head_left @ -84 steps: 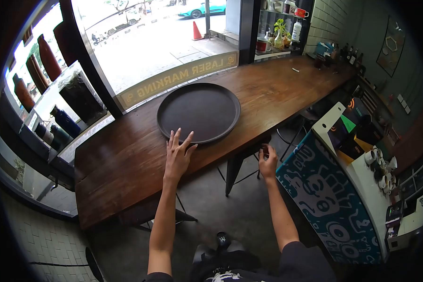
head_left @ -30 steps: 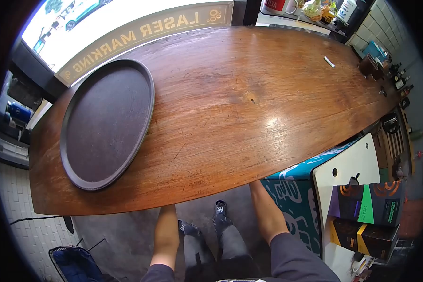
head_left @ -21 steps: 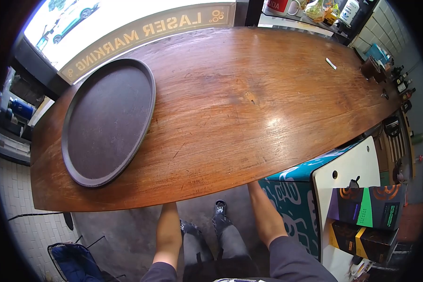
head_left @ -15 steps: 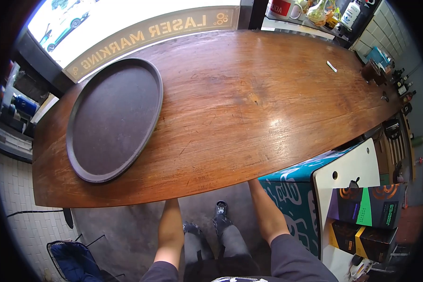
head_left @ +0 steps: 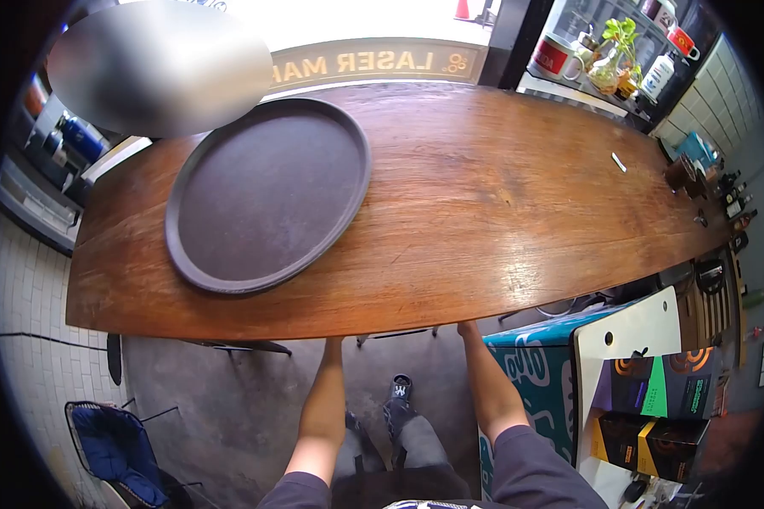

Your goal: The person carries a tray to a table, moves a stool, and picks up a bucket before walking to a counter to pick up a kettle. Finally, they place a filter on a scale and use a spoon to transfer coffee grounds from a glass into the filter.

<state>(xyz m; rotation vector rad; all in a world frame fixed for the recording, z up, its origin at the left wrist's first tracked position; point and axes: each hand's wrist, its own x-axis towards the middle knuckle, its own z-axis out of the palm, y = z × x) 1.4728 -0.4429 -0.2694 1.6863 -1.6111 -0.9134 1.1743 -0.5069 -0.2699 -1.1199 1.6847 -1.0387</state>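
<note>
A large dark oval-looking serving tray [head_left: 269, 193] with a raised rim lies flat on the left part of the wooden table [head_left: 450, 220]. Both my forearms reach forward to the table's near edge. My left hand [head_left: 334, 342] passes beneath that edge, right of the tray's lower end, and its fingers are hidden. My right hand [head_left: 467, 328] also goes under the edge, beside the teal patterned box-like unit [head_left: 530, 365]; its fingers do not show either. Whether either hand grips the table's underside cannot be seen.
A small white strip [head_left: 619, 162] lies at the table's right. Stacked coffee-coloured and black boxes [head_left: 654, 416] stand on a white surface at lower right. A blue-cushioned chair [head_left: 115, 445] is at lower left. Mugs and a plant [head_left: 617, 51] fill a shelf behind. A blurred patch covers the upper left.
My view has shifted, so the tray appears farther right and the table's near edge higher on the left. Chair parts now show below the table. A blurred patch has appeared at upper left.
</note>
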